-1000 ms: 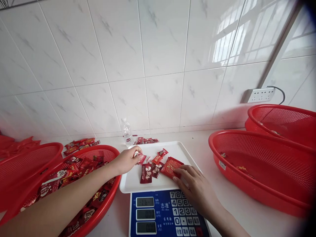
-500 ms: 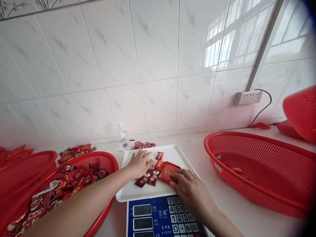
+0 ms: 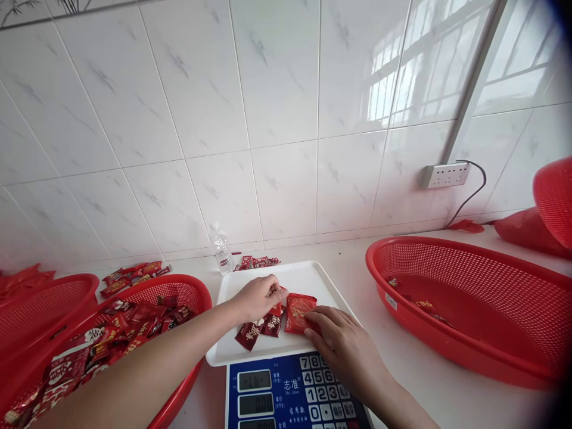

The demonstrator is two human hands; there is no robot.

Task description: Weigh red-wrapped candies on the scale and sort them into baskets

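Candies (image 3: 254, 329) might slide off the tray (image 3: 309, 276) if the left hand (image 3: 257, 296), pinching one, sweeps; the right hand (image 3: 346, 345) presses the pouch (image 3: 298, 310) flat.

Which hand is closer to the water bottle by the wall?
Left. The left hand is over the tray, just before the water bottle; the right hand is farther, touching the red packet.

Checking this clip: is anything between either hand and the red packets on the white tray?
Nothing visible. The left hand closes its fingers on the small red packets, and the right hand rests its fingertips on the larger red pouch beside them, all on the white tray.
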